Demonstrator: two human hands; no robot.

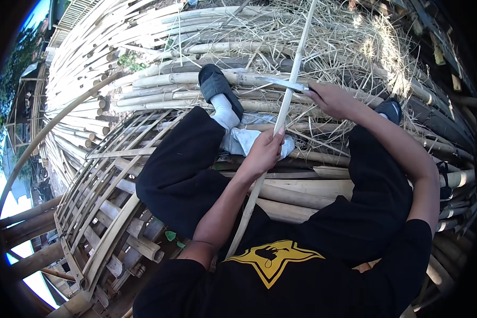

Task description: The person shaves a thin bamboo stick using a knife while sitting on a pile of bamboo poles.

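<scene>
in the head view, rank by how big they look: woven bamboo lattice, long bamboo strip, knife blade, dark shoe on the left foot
1. woven bamboo lattice
2. long bamboo strip
3. dark shoe and knife blade: look alike, so unranked.

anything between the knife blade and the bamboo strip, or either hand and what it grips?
Nothing visible. The left hand grips the bamboo strip directly; the right hand holds the knife, whose blade meets the strip.
</scene>
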